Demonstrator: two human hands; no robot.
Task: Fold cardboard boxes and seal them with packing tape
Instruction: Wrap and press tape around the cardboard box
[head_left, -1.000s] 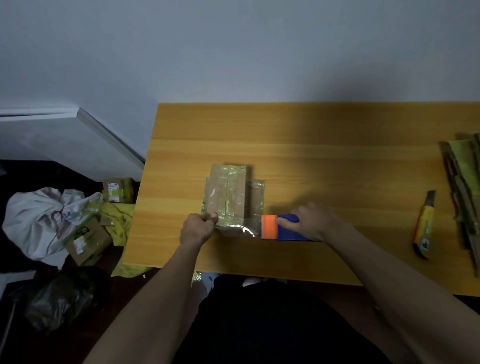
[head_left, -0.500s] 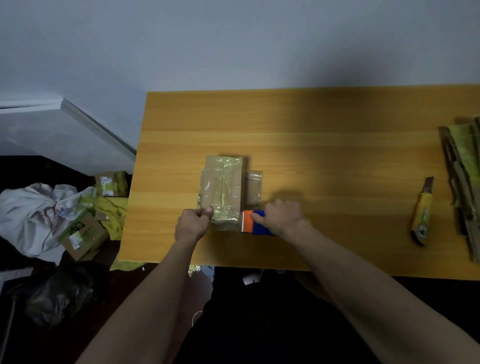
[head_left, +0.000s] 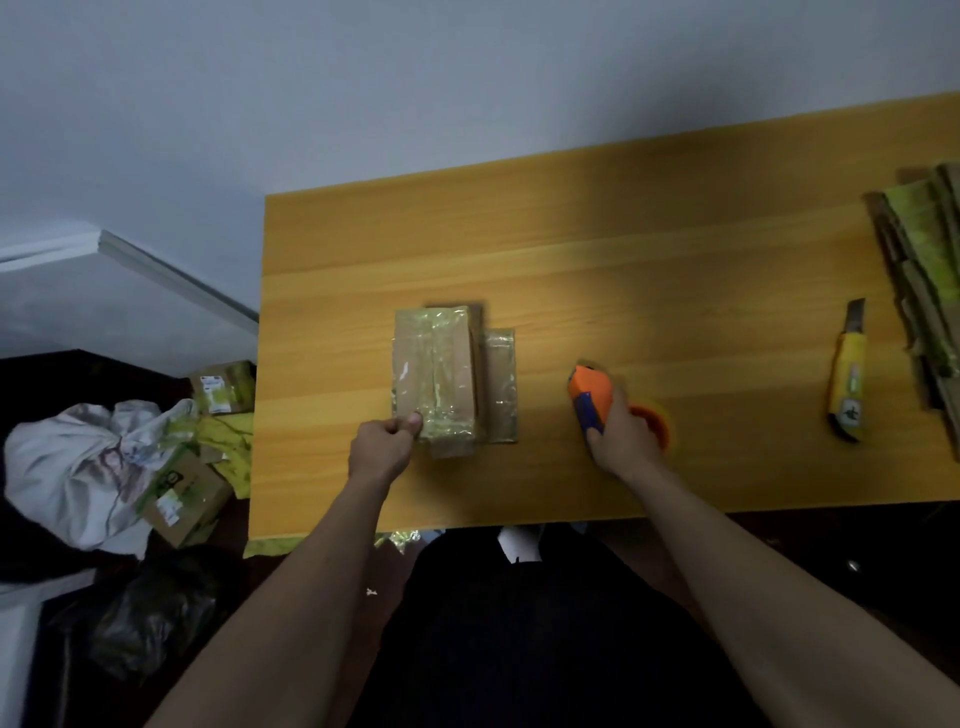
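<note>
Nearest, I log both bare forearms reaching out over the near edge of the wooden table (head_left: 623, 249). The left hand (head_left: 382, 447) has its fingers curled in, thumb and forefinger pinched on the near left corner of the taped cardboard box (head_left: 435, 376). That box lies flat, left of centre, glossy with clear tape; whether anything is inside I cannot tell, since it is closed. A flap or strip of taped card (head_left: 500, 387) lies against its right side. The right hand (head_left: 623, 434) is wrapped shut around the orange and blue tape dispenser (head_left: 589, 395), well apart from the box, to its right. Farther right, a yellow utility knife (head_left: 848, 376) lies alone on the wood. At the far right edge, a stack of flattened cardboard (head_left: 919, 270). Off the table, on the floor at left: a knotted white bag (head_left: 72, 462) and small cartons (head_left: 187, 493), contents not visible.
</note>
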